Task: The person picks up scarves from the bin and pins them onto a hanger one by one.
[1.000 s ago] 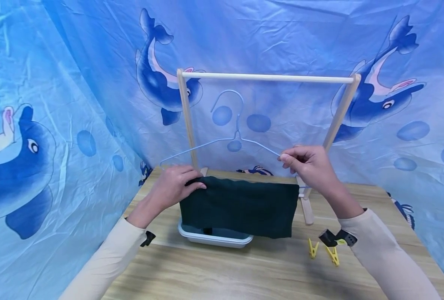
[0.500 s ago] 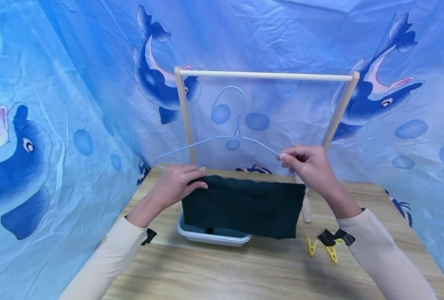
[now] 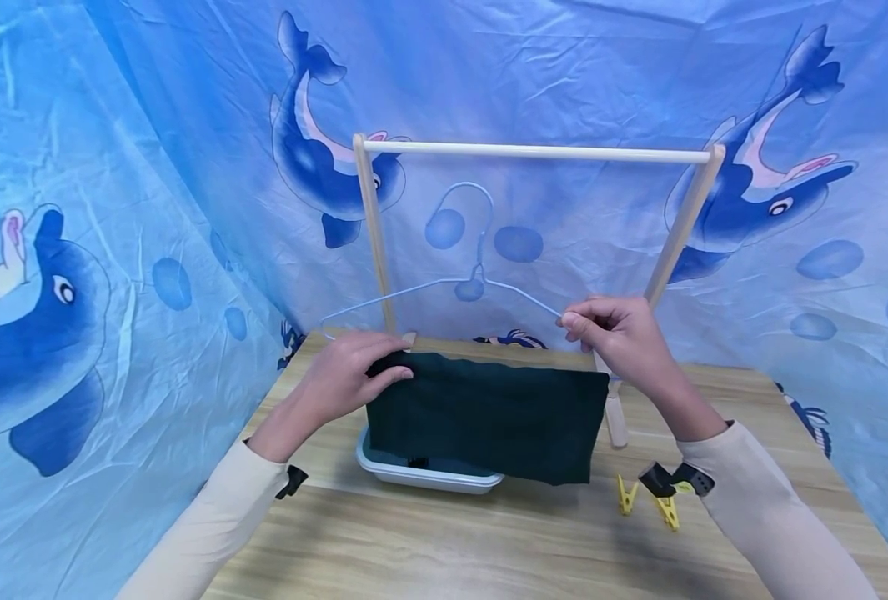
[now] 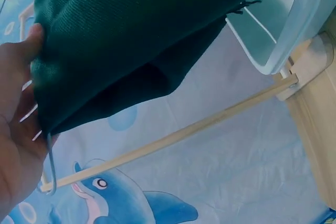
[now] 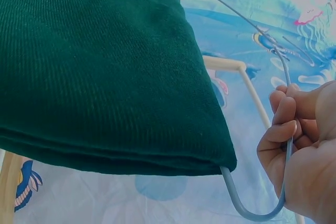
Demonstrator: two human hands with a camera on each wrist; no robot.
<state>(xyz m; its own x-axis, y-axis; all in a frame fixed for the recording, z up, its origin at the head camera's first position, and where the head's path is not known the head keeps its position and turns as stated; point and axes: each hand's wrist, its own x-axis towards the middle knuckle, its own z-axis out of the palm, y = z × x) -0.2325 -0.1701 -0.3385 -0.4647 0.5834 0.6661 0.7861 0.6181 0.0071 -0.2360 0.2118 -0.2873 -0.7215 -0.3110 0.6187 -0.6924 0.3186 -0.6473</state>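
Observation:
A dark green ribbed scarf [image 3: 489, 421] hangs folded over the lower bar of a pale blue wire hanger [image 3: 479, 272]. My left hand [image 3: 349, 371] pinches the scarf's top left corner, thumb in front and fingers behind. With curled fingers and thumb, my right hand [image 3: 612, 333] grips the hanger's right shoulder near its end. In the right wrist view the hanger's rounded end [image 5: 257, 217] comes out beyond the scarf's edge. The hook stands up, apart from any rail. Dark fringe [image 4: 244, 8] shows at the scarf's lower end, by the tub, in the left wrist view.
Below the scarf a pale blue tub [image 3: 428, 480] stands on the wooden table [image 3: 444, 550]. Behind, a wooden rack with a white rail [image 3: 534, 152] rises. Two yellow clothespins [image 3: 627, 497] lie at the right. Blue dolphin-print curtains [image 3: 586, 75] enclose the table.
The scarf has shifted slightly right along the hanger's bar, covering more of its right end. Both hands keep their holds, almost in place.

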